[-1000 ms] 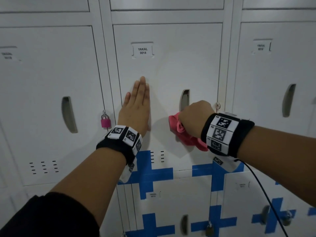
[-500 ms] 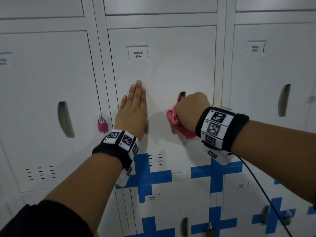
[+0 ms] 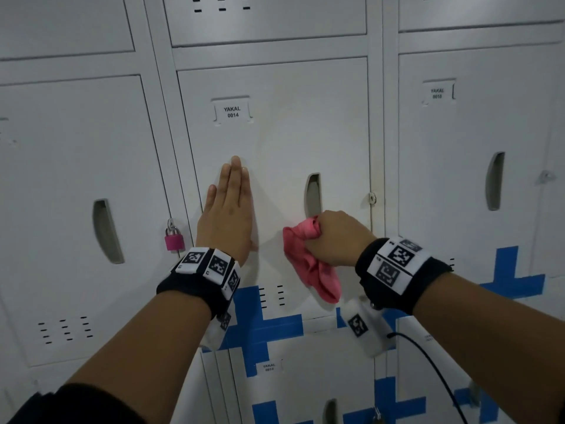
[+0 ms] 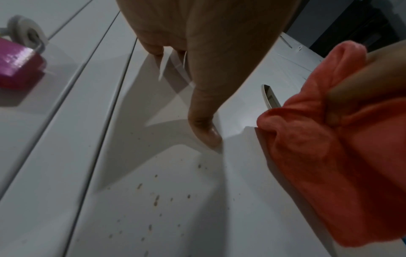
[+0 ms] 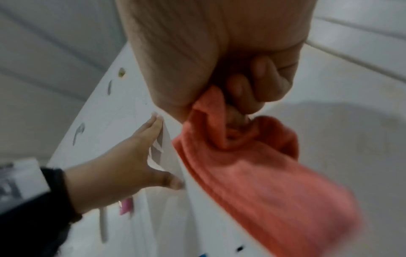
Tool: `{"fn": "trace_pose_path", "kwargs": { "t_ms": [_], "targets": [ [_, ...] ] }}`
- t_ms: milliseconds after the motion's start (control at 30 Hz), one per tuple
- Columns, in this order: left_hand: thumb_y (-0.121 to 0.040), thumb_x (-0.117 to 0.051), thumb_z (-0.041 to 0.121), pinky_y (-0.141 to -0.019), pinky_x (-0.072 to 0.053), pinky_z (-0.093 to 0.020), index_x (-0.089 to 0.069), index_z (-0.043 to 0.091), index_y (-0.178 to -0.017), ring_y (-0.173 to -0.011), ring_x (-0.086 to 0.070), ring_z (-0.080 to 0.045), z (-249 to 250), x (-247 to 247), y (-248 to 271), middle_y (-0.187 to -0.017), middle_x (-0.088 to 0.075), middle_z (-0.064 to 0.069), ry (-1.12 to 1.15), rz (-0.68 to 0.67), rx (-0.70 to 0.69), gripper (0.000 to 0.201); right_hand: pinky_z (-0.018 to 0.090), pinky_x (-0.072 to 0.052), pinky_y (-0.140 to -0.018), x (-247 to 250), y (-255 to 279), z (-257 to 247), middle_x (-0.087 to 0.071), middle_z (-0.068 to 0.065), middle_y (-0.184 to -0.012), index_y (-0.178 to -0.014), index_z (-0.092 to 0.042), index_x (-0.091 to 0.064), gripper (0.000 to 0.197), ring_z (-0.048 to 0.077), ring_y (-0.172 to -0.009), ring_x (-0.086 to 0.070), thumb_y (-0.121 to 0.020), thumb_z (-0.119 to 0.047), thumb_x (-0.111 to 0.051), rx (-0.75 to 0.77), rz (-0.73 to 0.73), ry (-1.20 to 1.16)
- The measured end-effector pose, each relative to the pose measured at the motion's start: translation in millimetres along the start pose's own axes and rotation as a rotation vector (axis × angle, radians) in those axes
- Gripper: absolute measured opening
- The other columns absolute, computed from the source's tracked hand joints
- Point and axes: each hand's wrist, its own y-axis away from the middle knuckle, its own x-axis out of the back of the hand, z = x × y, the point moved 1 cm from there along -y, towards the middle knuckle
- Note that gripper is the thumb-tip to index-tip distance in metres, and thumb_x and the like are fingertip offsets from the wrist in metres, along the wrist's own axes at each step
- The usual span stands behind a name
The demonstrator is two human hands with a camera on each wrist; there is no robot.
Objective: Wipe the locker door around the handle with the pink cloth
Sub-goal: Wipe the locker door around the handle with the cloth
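The right hand (image 3: pixel 333 237) is fisted tight round a bunched pink cloth (image 3: pixel 308 264), its fingers (image 5: pixel 259 81) curled into the folds, as the right wrist view shows. The wad presses on the white door (image 3: pixel 281 142) just below the handle (image 3: pixel 312 194), a recessed vertical slot on the door's right side. A loose tail of cloth hangs down below the fist toward the vent slits (image 3: pixel 272 296).

The left hand (image 3: pixel 227 209) lies flat on the same door, left of the handle, fingers straight and together, holding nothing; it seems to brace the door.

The cloth looks soft, light and limp, like towelling. It has no stiffness of its own, so pressure must come from the fist behind it. Bunched in the palm is a sound hold; the hanging tail will flap and may snag in the slot. The door is smooth painted metal, so the cloth should slide easily. The door probably flexes a little, which would explain the bracing palm.

Small brown specks (image 4: pixel 156 201) dot the door's lower part, seen in the left wrist view, below the left thumb (image 4: pixel 204 128). A pink padlock (image 3: pixel 174 238) hangs on the next locker to the left.
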Motion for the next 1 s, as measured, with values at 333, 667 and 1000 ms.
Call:
{"fn": "trace_pose_path", "kwargs": {
  "t_ms": [333,667,1000],
  "targets": [
    [-0.083,-0.054,-0.003,-0.122,-0.001,-0.042,0.023,0.004,-0.146,-0.144,0.024,-0.025,1.9,-0.6,-0.7,-0.155,0.032,-0.010,0.016,0.063,-0.011,0.100,0.032,-0.053,-0.063,2.8,-19.8,-11.1,-0.071,0.011,-0.083,-0.090,-0.016,-0.072,0.020,0.020,-0.068,-0.064,-0.088,-0.019,-0.052,0.006,0.229,-0.736],
    [-0.072,-0.080,0.024,-0.122,-0.002,-0.042,0.028,0.005,-0.144,-0.144,0.027,-0.026,2.3,-1.5,-2.0,-0.153,0.036,-0.010,-0.050,0.004,0.016,0.131,0.032,-0.051,-0.058,-25.9,10.6,32.9,-0.064,0.003,-0.082,-0.143,-0.017,-0.028,0.054,0.024,-0.067,-0.062,-0.093,-0.030,-0.041,0.233,0.134,0.344],
    [-0.074,-0.073,0.006,-0.120,-0.003,-0.040,0.028,0.006,-0.144,-0.144,0.025,-0.024,1.5,-4.0,-1.3,-0.153,0.037,-0.008,-0.080,0.041,0.030,0.123,0.039,-0.053,-0.062,17.1,-0.2,22.7,-0.064,0.004,-0.084,-0.149,-0.021,-0.027,0.065,0.023,-0.072,-0.061,-0.088,-0.023,-0.050,0.226,0.502,-0.113]
  ]
}}
